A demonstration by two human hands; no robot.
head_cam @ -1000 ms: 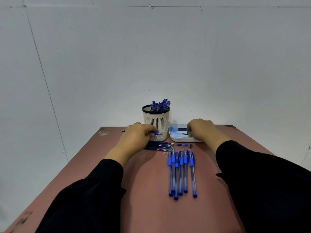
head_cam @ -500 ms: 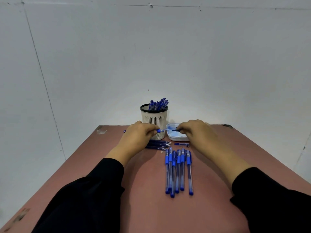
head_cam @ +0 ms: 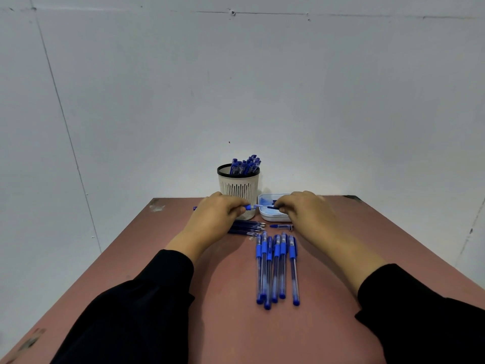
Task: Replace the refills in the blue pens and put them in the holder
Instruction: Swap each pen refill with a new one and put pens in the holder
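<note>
On the red-brown counter point(head_cam: 162, 261), the holder point(head_cam: 238, 189) already stands full of finished pens, and six blue pens point(head_cam: 277, 267) lie in a row awaiting work. Since a second ago the right hand point(head_cam: 304, 210) has come off the white tray point(head_cam: 273, 218) to meet the left hand point(head_cam: 215, 214). Each grip now pinches one end of a pen point(head_cam: 258, 206) held between them above the tray, likely to swap its refill. Spare refills point(head_cam: 246, 227) lie beneath the left hand.

I hold one blue pen point(head_cam: 252, 207) sideways, with a thin refill point(head_cam: 265, 206) sticking out of it. Six blue pens point(head_cam: 277, 269) lie side by side on the table. More refills point(head_cam: 246, 227) lie in a pile. The white holder point(head_cam: 238, 185) stands up, full of pens.
</note>
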